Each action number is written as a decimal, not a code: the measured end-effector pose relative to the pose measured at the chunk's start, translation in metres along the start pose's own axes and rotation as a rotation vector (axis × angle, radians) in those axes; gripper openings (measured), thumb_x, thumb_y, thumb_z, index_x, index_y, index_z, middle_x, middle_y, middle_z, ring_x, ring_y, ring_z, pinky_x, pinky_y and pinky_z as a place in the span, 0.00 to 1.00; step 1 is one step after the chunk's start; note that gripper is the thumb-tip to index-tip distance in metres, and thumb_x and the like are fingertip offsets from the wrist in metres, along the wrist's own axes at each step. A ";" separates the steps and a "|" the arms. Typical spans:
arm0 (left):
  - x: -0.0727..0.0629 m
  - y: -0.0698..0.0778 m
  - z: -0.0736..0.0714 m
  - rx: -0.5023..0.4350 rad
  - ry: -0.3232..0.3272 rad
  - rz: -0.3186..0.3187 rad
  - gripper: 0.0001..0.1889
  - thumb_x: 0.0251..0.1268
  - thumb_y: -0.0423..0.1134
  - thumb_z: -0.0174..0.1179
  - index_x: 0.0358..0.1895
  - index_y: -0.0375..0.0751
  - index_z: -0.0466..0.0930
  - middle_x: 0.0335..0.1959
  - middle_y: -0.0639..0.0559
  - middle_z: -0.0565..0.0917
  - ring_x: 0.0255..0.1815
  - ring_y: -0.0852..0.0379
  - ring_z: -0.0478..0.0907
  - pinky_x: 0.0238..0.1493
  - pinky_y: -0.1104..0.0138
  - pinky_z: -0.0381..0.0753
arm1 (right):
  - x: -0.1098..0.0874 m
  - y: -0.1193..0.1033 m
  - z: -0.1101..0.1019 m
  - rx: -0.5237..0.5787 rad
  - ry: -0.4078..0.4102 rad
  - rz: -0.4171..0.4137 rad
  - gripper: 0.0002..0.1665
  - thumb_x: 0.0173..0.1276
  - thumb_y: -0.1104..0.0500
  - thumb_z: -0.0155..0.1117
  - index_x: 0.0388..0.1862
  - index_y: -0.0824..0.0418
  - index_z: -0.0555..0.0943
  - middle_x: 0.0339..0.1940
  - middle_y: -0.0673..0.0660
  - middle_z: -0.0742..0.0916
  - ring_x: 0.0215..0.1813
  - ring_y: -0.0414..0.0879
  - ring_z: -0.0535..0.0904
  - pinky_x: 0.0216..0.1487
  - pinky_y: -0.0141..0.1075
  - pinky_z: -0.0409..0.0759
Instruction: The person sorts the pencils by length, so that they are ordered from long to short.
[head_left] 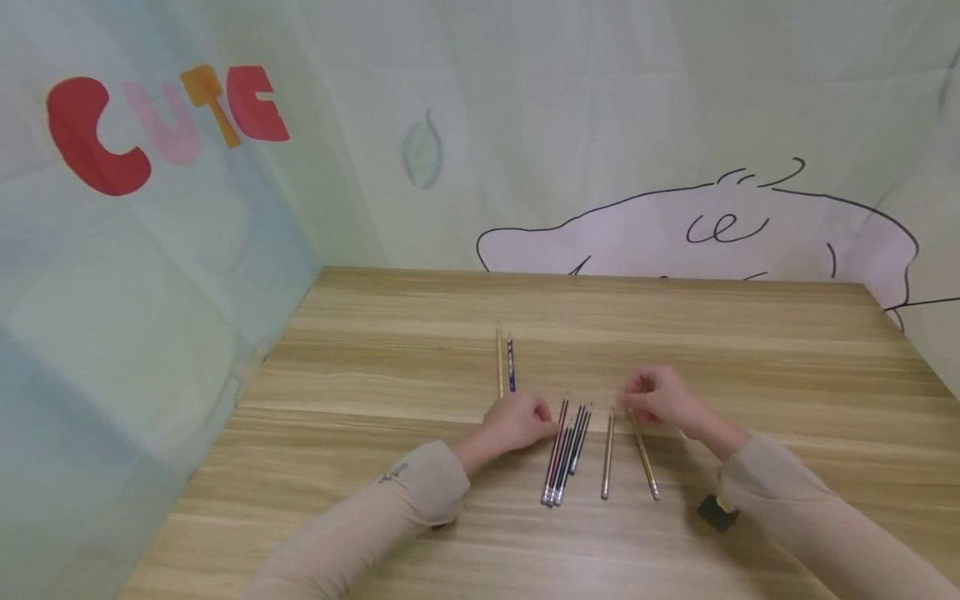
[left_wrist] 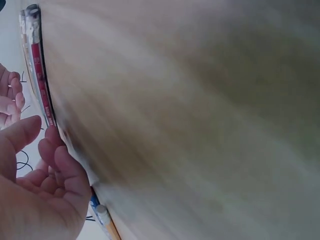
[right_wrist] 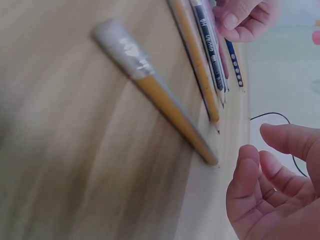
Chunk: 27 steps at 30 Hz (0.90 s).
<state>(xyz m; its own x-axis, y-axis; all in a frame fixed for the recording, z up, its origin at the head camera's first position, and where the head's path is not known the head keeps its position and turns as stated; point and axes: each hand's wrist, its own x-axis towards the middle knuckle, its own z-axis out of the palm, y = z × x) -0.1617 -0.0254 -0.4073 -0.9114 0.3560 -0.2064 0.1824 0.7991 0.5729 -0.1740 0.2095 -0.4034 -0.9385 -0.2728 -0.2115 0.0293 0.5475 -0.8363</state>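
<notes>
My left hand (head_left: 519, 421) lies beside a dark red pencil (head_left: 556, 450), its fingertips close to the shaft. In the left wrist view, a gap shows between thumb and index finger; whether a fingertip touches the red pencil (left_wrist: 41, 80) I cannot tell. Several dark pencils (head_left: 579, 443) lie bunched right of the red one. My right hand (head_left: 662, 396) hovers by the upper end of a slanted yellow pencil (head_left: 646, 460), thumb and fingers apart in the right wrist view, nothing between them. Another yellow pencil (head_left: 608, 458) lies between that one and the bunch.
Beyond my left hand lie a long yellow pencil (head_left: 500, 358) and a blue patterned pencil (head_left: 512, 367), their lower ends hidden by the hand. A small dark object (head_left: 717, 512) shows under the right cuff. A printed curtain (head_left: 420, 217) hangs behind the wooden table (head_left: 375, 317).
</notes>
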 end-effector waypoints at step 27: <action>-0.003 0.003 0.008 0.041 0.007 -0.015 0.12 0.48 0.49 0.63 0.17 0.47 0.75 0.14 0.59 0.73 0.16 0.63 0.67 0.19 0.74 0.65 | -0.022 0.014 0.013 -0.183 0.029 0.078 0.10 0.51 0.62 0.64 0.24 0.64 0.72 0.15 0.51 0.75 0.14 0.40 0.68 0.14 0.29 0.68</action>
<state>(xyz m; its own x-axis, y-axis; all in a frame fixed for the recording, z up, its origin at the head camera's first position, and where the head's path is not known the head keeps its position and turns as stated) -0.1557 -0.0197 -0.4114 -0.9167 0.3406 -0.2089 0.1838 0.8236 0.5366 -0.1485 0.2132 -0.4170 -0.9456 -0.2024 -0.2546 0.0416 0.7011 -0.7118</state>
